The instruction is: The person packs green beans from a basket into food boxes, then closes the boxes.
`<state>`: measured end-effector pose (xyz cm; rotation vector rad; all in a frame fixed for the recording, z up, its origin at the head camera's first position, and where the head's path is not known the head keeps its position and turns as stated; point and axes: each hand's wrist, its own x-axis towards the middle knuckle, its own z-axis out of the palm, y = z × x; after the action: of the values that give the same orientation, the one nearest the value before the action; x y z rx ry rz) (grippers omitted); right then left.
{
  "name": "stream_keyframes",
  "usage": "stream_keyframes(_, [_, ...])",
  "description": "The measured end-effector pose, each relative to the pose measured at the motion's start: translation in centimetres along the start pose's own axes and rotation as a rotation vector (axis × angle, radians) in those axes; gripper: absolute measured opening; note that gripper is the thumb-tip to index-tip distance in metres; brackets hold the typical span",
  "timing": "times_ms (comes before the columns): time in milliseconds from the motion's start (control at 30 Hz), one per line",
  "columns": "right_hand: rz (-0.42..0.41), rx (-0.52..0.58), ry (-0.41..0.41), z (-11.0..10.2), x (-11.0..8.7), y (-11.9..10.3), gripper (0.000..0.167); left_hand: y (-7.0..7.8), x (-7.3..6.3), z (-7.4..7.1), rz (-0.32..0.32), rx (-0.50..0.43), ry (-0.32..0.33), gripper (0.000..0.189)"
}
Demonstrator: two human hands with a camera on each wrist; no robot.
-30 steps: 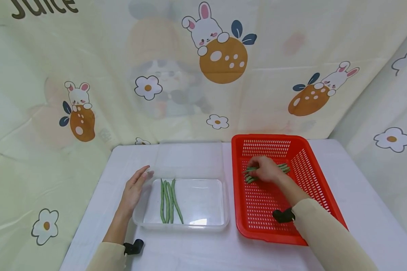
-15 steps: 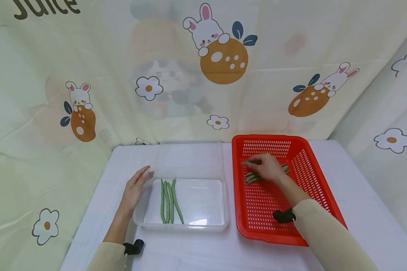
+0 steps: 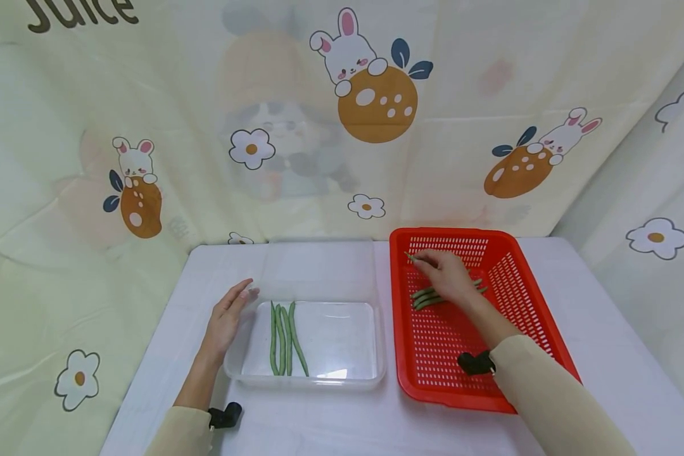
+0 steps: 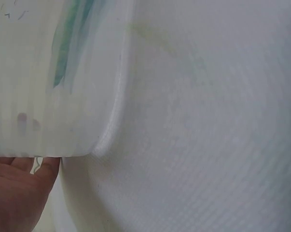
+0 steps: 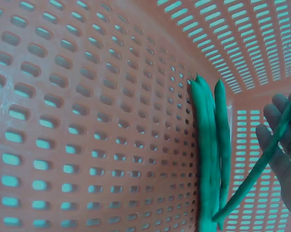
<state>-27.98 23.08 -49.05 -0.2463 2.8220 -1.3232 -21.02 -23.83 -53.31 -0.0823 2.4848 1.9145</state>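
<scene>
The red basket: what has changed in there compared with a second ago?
The right hand, then down among the green beans, now pinches one bean drawn away from the rest, toward the basket's far side. The left hand stays at the clear container, its four beans unmoved.

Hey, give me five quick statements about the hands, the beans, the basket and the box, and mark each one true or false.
1. In the head view, the red basket stands to the right of the clear box. True.
2. Four green beans lie in the clear box. True.
3. The left hand is inside the red basket. False: it is at the clear box's left side.
4. The right hand has a single bean in its grip. True.
5. No other beans lie in the red basket. False: several more beans lie there.
</scene>
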Motion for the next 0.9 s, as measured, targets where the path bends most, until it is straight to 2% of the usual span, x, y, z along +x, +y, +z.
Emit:
stream_keyframes(100, [-0.017,0.017,0.025,0.1,0.1,-0.3,0.028,0.0,0.0,0.0,0.006,0.005,-0.001,0.053])
stream_keyframes(400, [0.004,0.183,0.062,0.2,0.1,-0.7,0.034,0.2,0.0,0.0,0.004,-0.002,0.004,0.051])
stream_keyframes(500, [-0.030,0.220,0.098,0.1,0.2,-1.0,0.039,0.2,-0.1,0.0,-0.001,-0.002,0.002,0.051])
stream_keyframes(667, [-0.142,0.310,0.145,-0.2,0.1,-2.3,0.045,0.2,-0.1,0.0,-0.005,0.003,-0.001,0.052])
stream_keyframes(900, [-0.181,0.357,0.131,-0.1,0.2,-2.9,0.057,0.3,-0.1,0.0,-0.003,0.001,0.000,0.051])
